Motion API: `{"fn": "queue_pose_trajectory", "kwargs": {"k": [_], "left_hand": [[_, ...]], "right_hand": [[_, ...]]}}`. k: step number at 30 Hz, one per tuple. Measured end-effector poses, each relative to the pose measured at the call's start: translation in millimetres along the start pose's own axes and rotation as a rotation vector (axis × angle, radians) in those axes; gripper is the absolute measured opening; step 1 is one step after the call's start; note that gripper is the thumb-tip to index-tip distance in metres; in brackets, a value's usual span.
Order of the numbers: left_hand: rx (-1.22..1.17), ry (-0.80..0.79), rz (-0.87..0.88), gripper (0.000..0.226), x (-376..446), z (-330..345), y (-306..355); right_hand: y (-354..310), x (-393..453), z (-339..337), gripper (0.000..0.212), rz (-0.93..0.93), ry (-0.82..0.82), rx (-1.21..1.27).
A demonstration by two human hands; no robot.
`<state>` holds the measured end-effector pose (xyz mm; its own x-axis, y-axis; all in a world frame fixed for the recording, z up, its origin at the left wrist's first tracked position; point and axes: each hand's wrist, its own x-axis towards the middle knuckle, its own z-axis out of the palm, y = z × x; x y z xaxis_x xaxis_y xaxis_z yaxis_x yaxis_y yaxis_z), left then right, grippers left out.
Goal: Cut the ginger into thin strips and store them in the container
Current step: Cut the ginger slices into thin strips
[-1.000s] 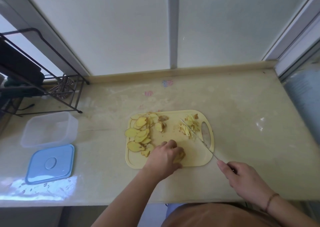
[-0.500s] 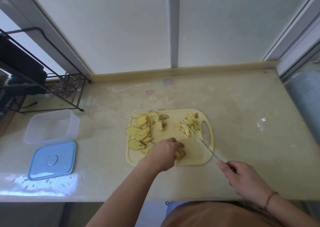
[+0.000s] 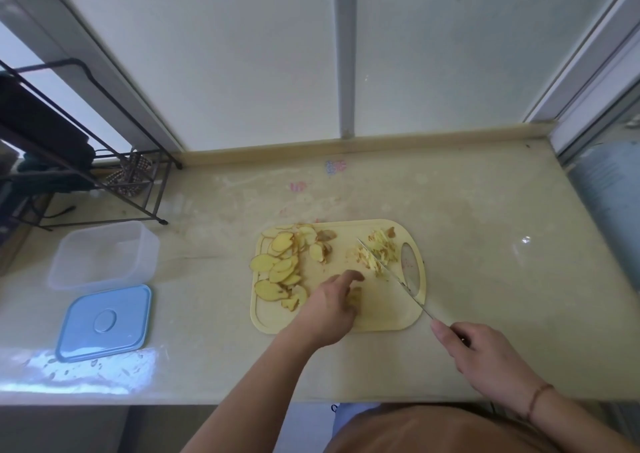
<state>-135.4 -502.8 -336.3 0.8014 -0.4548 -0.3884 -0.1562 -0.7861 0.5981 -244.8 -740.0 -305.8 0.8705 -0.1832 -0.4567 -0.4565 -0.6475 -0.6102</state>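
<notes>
My left hand [image 3: 330, 305] pinches a few ginger slices [image 3: 355, 299] on the cutting board [image 3: 384, 314]. My right hand [image 3: 485, 355] grips the knife [image 3: 391, 272], blade over the board's strips [image 3: 379, 251]. Container [image 3: 104, 255] sits open, well left of the board.

I have a single view, from a wide-angle camera worn on the person's head. It looks forward and steeply down onto the countertop [image 3: 467, 231], facing the window panes [image 3: 242, 71] behind it. Straight lines bow toward the frame edges. The cutting board [image 3: 384, 314] sits just below centre at close working range, and both forearms enter from the bottom edge. The left margin takes in a wire rack [image 3: 86, 161], a clear container [image 3: 104, 255] and a blue lid [image 3: 104, 321]. With no second view, no overlap exists.
</notes>
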Motion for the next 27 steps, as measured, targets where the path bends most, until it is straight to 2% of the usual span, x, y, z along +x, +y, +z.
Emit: {"fn": "queue_pose_trajectory", "kwargs": {"k": [4, 9, 11, 13, 16, 19, 23, 25, 27], "left_hand": [[0.11, 0.101, 0.062, 0.046, -2.0, 6.5, -6.6], [0.209, 0.129, 0.061, 0.041, -1.6, 15.0, -8.0], [0.105, 0.176, 0.025, 0.038, -1.8, 13.7, -7.7], [-0.099, 0.274, -0.088, 0.035, -0.2, 10.9, -4.7], [-0.293, 0.357, -0.235, 0.036, 6.6, 8.8, 0.9], [-0.198, 0.444, -0.138, 0.035, 9.0, 16.8, 1.6], [0.007, 0.52, 0.016, 0.03, 4.7, 25.6, -17.5], [0.035, 0.498, 0.084, 0.029, -1.5, 23.1, -30.2], [0.073, 0.406, 0.142, 0.04, -7.7, 19.6, -42.2]], "right_hand": [[-0.3, -0.2, 1.1, 0.061, 0.012, -0.008, -0.006], [-1.8, 0.7, 1.8, 0.064, 0.006, -0.02, -0.013], [-3.3, 0.1, 1.5, 0.065, 0.01, -0.03, -0.01], [-4.9, -0.6, 1.2, 0.065, 0.018, -0.052, 0.024], [-10.6, -2.2, 1.1, 0.062, 0.088, -0.122, 0.202], [-17.9, -3.0, 3.5, 0.061, 0.184, -0.234, 0.389], [-24.9, -5.1, 12.7, 0.059, 0.248, -0.329, 0.458], [-27.1, -7.1, 20.0, 0.059, 0.262, -0.353, 0.487], [-29.1, -7.9, 27.9, 0.057, 0.272, -0.365, 0.505]]}}
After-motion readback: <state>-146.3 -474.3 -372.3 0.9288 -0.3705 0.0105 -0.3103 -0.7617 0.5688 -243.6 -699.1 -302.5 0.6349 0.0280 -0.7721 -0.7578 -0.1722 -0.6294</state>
